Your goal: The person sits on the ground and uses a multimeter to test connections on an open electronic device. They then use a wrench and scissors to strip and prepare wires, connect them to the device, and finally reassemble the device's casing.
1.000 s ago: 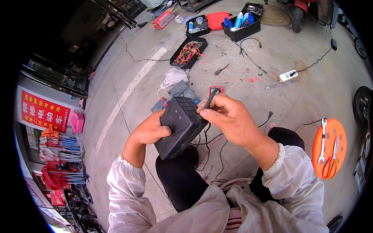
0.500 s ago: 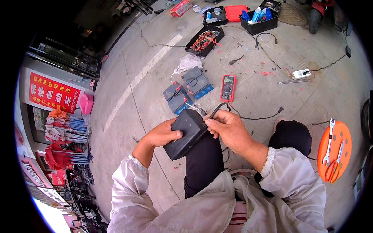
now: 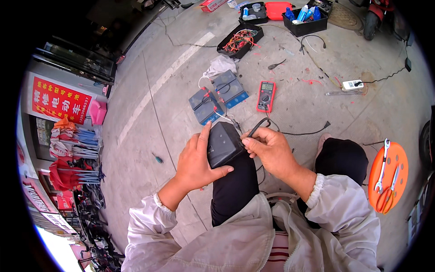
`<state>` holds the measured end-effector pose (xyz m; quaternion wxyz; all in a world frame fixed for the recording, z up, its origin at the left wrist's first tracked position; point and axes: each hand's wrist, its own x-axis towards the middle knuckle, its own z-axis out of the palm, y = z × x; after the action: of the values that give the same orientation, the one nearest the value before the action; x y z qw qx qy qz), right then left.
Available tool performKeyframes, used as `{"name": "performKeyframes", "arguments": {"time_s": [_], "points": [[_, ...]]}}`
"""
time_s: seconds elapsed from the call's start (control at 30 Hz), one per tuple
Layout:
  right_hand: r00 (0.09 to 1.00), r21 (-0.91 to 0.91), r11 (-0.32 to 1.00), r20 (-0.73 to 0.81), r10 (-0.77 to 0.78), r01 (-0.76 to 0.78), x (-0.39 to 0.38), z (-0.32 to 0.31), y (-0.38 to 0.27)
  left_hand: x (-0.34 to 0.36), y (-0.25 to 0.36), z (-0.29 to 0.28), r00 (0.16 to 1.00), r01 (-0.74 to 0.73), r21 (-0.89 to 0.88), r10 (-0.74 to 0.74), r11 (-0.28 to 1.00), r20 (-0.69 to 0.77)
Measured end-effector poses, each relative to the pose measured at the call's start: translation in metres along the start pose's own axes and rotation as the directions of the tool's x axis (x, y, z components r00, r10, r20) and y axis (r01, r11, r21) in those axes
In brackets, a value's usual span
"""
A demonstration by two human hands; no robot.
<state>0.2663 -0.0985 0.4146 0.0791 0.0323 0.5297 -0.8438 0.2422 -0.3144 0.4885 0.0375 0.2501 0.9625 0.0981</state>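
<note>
A black box-shaped case [image 3: 223, 144] rests on my left knee. My left hand [image 3: 195, 156] holds it from the left side, thumb along its near edge and fingers stretched toward its far corner. At the case's right side, my right hand [image 3: 272, 147] pinches a black cable [image 3: 258, 125] between thumb and fingers. The cable's tip is partly hidden by those fingers. Just beyond the case lie two blue batteries with dark tops, a nearer battery [image 3: 205, 105] and a farther battery [image 3: 230, 88], with wires on them. To their right lies a red multimeter [image 3: 265, 96].
An orange stool [image 3: 398, 156] at right carries a wrench [image 3: 383, 167] and scissors [image 3: 388, 195]. A wire-filled black tray [image 3: 251, 32], a bottle-filled black box [image 3: 308, 28] and a white power strip [image 3: 352, 85] lie farther off. A teal-handled tool [image 3: 157, 158] lies on the floor at left.
My left hand has shifted its hold, its fingers now reaching up along the case's left side. The case has turned and moved slightly up and right. My right hand keeps its pinch on the cable.
</note>
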Motion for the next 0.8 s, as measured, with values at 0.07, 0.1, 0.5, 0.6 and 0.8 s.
{"name": "performKeyframes", "arguments": {"time_s": [0.07, 0.1, 0.5, 0.6, 0.8], "points": [[0.999, -0.049, 0.998, -0.007, -0.038, 0.038, -0.001, 0.002, 0.001, 0.002, 0.005, -0.003, 0.997, 0.070, 0.015, -0.070, 0.997, 0.023], [0.998, -0.075, 0.996, -0.009, -0.058, 0.057, -0.001, 0.003, 0.002, 0.003, 0.006, -0.002, 0.998, 0.064, 0.009, -0.064, 0.998, 0.018], [0.992, 0.033, 0.999, -0.126, 0.007, -0.003, -0.009, 0.013, 0.014, 0.006, 0.002, 0.001, 0.999, -0.013, 0.045, 0.015, 0.999, -0.043], [0.994, 0.023, 1.000, -0.107, -0.008, 0.011, -0.012, 0.013, 0.014, 0.008, 0.005, 0.001, 0.999, -0.010, 0.067, 0.012, 0.998, -0.041], [0.993, 0.095, 0.991, -0.057, 0.102, -0.096, -0.019, 0.005, 0.007, 0.008, 0.007, -0.004, 0.998, 0.052, 0.027, -0.053, 0.998, 0.024]]}}
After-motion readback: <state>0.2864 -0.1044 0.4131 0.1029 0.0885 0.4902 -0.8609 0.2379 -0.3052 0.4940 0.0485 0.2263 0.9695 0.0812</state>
